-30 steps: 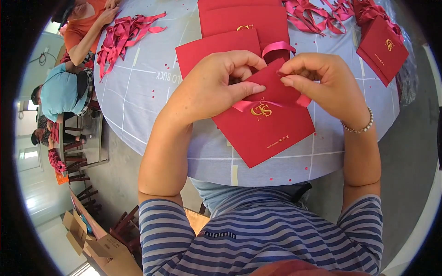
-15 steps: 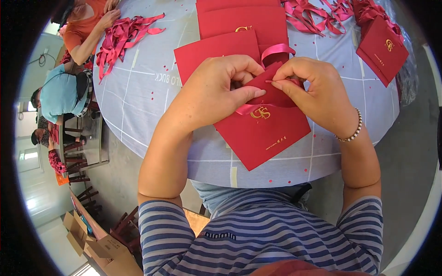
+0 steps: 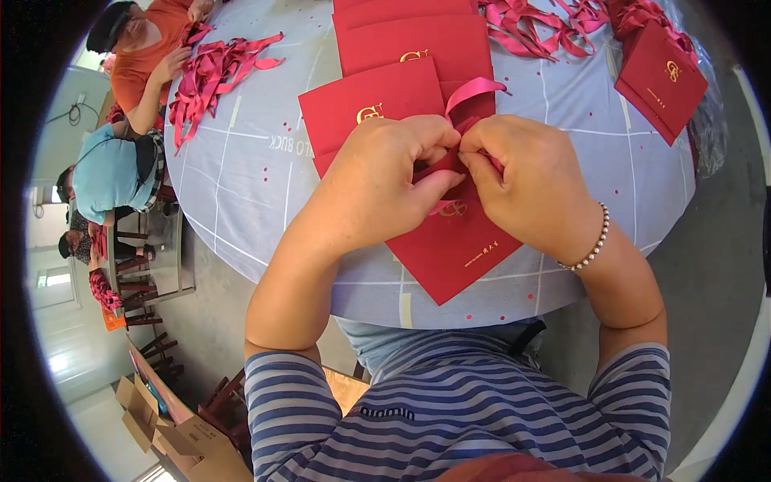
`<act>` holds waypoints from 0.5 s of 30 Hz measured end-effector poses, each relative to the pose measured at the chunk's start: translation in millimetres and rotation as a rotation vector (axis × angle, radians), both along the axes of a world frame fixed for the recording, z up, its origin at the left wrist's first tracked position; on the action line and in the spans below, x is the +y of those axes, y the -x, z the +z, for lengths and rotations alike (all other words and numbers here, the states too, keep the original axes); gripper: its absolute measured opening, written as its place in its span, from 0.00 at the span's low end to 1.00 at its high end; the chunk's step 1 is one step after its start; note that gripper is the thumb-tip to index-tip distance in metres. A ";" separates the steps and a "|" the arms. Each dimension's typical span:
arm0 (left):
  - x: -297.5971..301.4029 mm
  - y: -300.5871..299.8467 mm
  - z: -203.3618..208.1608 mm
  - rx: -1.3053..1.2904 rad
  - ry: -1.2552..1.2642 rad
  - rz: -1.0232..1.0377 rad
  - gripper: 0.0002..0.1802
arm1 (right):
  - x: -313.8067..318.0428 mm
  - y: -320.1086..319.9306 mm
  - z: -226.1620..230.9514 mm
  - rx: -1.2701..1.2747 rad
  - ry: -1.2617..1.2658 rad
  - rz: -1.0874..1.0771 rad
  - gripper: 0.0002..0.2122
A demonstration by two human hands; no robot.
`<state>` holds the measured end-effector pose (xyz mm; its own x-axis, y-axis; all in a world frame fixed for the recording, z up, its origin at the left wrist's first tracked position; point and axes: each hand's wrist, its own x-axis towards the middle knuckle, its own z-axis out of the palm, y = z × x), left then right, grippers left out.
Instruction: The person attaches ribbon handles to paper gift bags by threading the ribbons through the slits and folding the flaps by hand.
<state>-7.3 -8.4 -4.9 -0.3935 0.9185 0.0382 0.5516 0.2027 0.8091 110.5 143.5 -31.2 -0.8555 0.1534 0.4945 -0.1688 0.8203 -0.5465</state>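
Left hand [image 3: 384, 183]: the red folder [image 3: 454, 261] is being gripped in narrowed fingers.
Right hand [image 3: 532, 181]: pink ribbon [image 3: 474, 88] is being pinched, the fingertips being partly hidden.
Folder: being held over the near edge of the bench [image 3: 229, 181].
Beyond: overlapping red folders [image 3: 377, 95] are being displayed.

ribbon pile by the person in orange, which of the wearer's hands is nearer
Left. The left hand is apart from the ribbon pile, to its lower right; the right hand is farther right, beyond the left one.
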 end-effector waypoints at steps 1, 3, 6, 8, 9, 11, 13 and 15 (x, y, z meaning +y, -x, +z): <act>0.7 0.6 0.1 -0.031 0.008 0.003 0.15 | -0.4 -0.2 -0.9 0.008 -0.029 -0.021 0.03; -0.5 2.7 -1.2 -0.059 0.021 0.015 0.15 | 7.8 2.7 5.2 -0.060 0.067 0.039 0.03; 0.7 12.3 -8.6 -0.255 -0.007 0.069 0.15 | 27.0 3.2 6.6 -0.096 0.217 0.178 0.07; 0.2 16.9 -10.1 -0.243 0.041 0.062 0.15 | 37.0 1.4 10.2 -0.064 0.272 0.257 0.10; 0.0 16.0 -9.1 -0.242 0.041 0.060 0.15 | 41.3 0.2 16.4 -0.056 0.266 0.239 0.12; -0.5 11.7 -5.8 -0.185 0.059 0.042 0.15 | 48.3 0.6 18.4 -0.099 0.242 0.253 0.13; 0.3 8.8 -1.5 -0.195 0.065 0.022 0.15 | 51.9 3.7 11.9 -0.083 0.183 0.304 0.13; -0.7 7.7 -1.5 -0.204 0.071 0.014 0.15 | 51.4 5.5 8.5 -0.066 0.124 0.367 0.13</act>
